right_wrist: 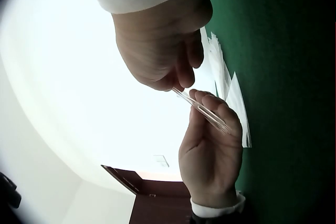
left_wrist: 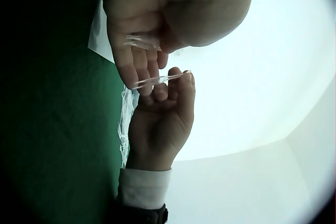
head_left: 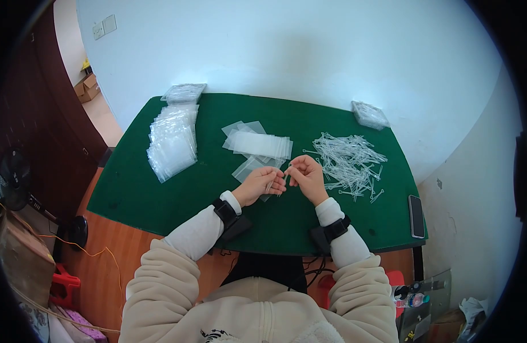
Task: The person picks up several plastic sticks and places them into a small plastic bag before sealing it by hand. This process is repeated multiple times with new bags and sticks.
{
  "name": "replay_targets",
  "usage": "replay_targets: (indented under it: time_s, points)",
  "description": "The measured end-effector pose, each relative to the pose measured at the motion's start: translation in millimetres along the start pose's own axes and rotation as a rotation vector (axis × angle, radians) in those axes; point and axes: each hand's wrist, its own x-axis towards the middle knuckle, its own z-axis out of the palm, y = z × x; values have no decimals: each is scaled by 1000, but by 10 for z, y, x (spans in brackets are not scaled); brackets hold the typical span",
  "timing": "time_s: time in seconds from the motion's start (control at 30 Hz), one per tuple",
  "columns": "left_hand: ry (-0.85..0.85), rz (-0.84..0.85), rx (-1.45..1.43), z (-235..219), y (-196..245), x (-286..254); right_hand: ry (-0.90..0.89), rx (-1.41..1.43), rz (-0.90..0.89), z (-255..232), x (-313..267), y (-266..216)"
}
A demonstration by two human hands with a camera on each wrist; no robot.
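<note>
My left hand [head_left: 260,185] is palm up near the middle of the table, its fingers partly curled round small clear plastic pieces [left_wrist: 143,42] that lie across them. Close beside it, my right hand [head_left: 310,178] pinches the end of thin clear pieces [right_wrist: 206,113] between thumb and forefinger. The other ends of these pieces reach over the left fingers. Flat clear bags [head_left: 257,146] lie overlapping just beyond the hands. To the right spreads a loose heap of clear looped pieces [head_left: 348,163].
A fanned stack of clear bags [head_left: 174,143] lies on the left of the green table [head_left: 126,188]. Filled packs [head_left: 184,92] sit at the back left, another pack [head_left: 370,115] at the back right. A phone [head_left: 416,216] lies at the right edge.
</note>
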Motion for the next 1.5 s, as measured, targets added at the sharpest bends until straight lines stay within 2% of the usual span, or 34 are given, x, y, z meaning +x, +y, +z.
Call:
replay_targets:
  time_s: [0.2,0.6,1.03,1.17,1.23,1.27,1.37,1.4,1.5]
  points:
    - [-59,-19,43,40,12,-29,91,-117,-74,-5,19,64]
    - [-111,-4,65,33,20,-41,123,-276,-171,-24,29,139]
    - [-104,83,59,16,-27,-22,107,-240,-122,-39,32,143]
    - [-36,142,94,-15,-15,-12,250,-410,-132,-215,80,87]
    - [-12,148,90,-22,-19,-9,505,-1286,-448,-526,130,162]
    - [14,158,87,-21,-11,-7,506,-1288,-448,-576,108,144]
    - [40,164,79,-7,11,-13,618,-1634,30,-658,43,126]
    - [40,155,74,-2,17,-18,619,-1635,29,-664,35,133]
    - [40,152,68,-5,16,-15,424,-1677,139,-637,32,74]
